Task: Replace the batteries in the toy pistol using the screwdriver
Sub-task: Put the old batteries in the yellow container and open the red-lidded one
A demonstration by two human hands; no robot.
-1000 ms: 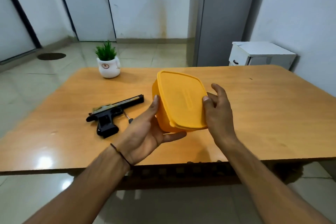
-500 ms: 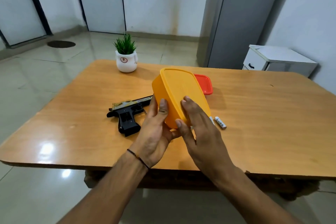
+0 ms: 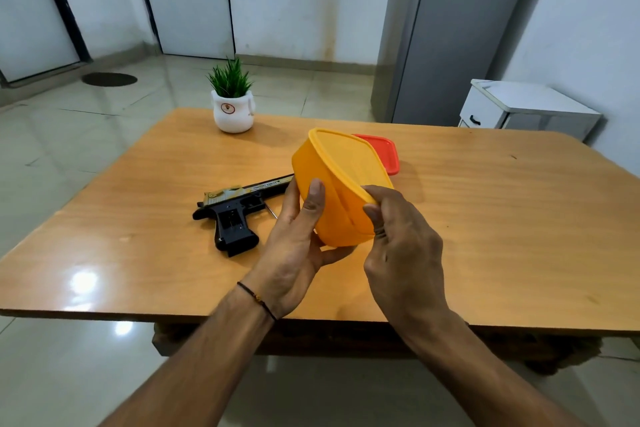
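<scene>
Both hands on yellow tub (image 3: 343, 184), held tilted above table (image 3: 502, 225). Left hand (image 3: 298, 250) grips it from left and underneath, thumb up along side. Right hand (image 3: 403, 246) has fingertips curled onto lid's near edge. Toy pistol (image 3: 239, 211) lies flat on table just left of tub, grip pointing near. Thin screwdriver (image 3: 272, 211) shaft peeks out beside pistol, rest hidden behind left hand. Red container (image 3: 386, 152) sits behind tub, potted plant (image 3: 232, 99) at far side.

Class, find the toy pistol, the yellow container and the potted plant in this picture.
toy pistol (image 3: 232, 229), head view, on the black grip.
yellow container (image 3: 348, 163), head view, on its lid.
potted plant (image 3: 232, 115), head view, on the white pot.
</scene>
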